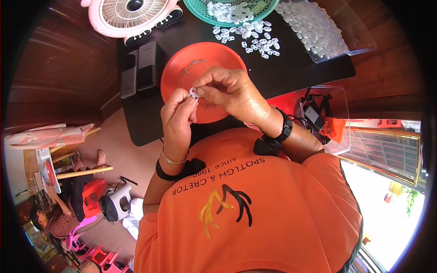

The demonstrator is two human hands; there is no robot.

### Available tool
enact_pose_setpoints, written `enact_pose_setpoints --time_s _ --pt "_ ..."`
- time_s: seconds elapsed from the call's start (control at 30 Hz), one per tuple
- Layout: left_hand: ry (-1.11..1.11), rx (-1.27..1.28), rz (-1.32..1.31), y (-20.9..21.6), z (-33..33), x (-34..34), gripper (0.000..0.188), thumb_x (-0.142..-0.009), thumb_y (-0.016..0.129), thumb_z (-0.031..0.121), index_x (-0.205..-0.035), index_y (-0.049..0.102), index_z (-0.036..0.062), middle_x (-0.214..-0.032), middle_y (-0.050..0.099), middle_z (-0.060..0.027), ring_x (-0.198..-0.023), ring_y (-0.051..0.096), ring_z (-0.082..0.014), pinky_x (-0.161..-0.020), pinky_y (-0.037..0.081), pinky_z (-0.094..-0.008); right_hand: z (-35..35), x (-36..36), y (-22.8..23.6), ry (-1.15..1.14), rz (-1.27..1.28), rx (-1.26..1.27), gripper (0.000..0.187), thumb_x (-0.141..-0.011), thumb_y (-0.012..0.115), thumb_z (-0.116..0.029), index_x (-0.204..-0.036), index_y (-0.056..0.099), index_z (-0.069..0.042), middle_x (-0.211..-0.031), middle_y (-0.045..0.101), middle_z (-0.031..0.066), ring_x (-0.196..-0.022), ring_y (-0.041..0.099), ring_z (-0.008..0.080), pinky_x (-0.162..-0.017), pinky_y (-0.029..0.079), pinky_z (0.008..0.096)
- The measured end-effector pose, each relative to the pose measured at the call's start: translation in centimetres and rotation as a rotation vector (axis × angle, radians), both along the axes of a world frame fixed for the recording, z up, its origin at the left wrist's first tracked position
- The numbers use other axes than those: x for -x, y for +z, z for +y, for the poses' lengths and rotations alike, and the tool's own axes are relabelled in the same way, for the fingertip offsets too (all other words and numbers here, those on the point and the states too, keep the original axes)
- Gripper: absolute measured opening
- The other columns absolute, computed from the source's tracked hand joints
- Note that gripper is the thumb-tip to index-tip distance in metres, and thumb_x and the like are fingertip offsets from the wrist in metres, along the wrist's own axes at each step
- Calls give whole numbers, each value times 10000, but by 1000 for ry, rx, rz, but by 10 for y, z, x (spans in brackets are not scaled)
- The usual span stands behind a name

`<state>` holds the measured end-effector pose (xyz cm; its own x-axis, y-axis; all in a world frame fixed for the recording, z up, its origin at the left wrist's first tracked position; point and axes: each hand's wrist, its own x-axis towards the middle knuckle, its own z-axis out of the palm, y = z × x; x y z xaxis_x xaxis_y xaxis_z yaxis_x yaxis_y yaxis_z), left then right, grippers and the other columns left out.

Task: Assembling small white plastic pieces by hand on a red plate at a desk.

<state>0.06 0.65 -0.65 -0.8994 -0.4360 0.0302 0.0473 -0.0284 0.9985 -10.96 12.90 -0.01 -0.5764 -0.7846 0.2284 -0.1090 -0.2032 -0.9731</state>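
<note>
Over a red-orange plastic basin [227, 52] both of my hands meet at a small white plastic piece [193, 94] with round holes. My left hand [177, 116] pinches this piece between thumb and fingertips. From the right, my right hand [230, 91] has thumb and forefinger closed at the piece's upper edge; whatever lies between those fingertips is too small to make out. Thin metal bits [193, 66] lie scattered on the basin floor, partly hidden by my hands. Loose white oval pieces [261, 43] with holes are spread on the black table beyond the basin.
A green basket [193, 12] and a clear bin [357, 49] hold many white pieces at the back. A pink fan [107, 22] and dark box-like devices [148, 68] stand left. Right of me is a clear box [339, 141] with cables. Another person [63, 218] sits at far left.
</note>
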Motion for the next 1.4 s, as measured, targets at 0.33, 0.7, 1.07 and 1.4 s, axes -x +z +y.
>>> enact_pose_setpoints --time_s 0.33,0.7,1.07,1.4 --pt "41 -138 8 -2 4 0 223 -923 476 177 -776 531 20 -564 448 10 -504 395 -59 -482 294 -202 4 1 -4 98 50 15 201 -825 665 48 -1005 602 -18 -885 650 28 -848 640 105 -761 532 244" --pt "47 -50 28 -2 4 0 233 -910 495 195 -832 594 -1 -600 437 26 -489 370 -53 -446 292 -204 4 -1 4 29 428 -53 313 -735 770 -51 -1003 611 -20 -908 645 69 -815 670 173 -685 553 291" --pt "131 -125 72 1 3 -4 280 -910 478 193 -681 477 32 -615 428 10 -496 366 -60 -457 291 -217 -1 -9 5 -77 560 39 318 -730 786 -102 -991 615 -44 -815 653 65 -678 654 169 -552 512 264" --pt "81 -76 116 2 6 -4 285 -909 461 176 -658 410 50 -590 372 15 -499 353 -61 -459 300 -223 3 -7 4 -62 573 123 296 -743 776 -93 -989 617 -50 -830 661 53 -739 661 186 -573 521 279"
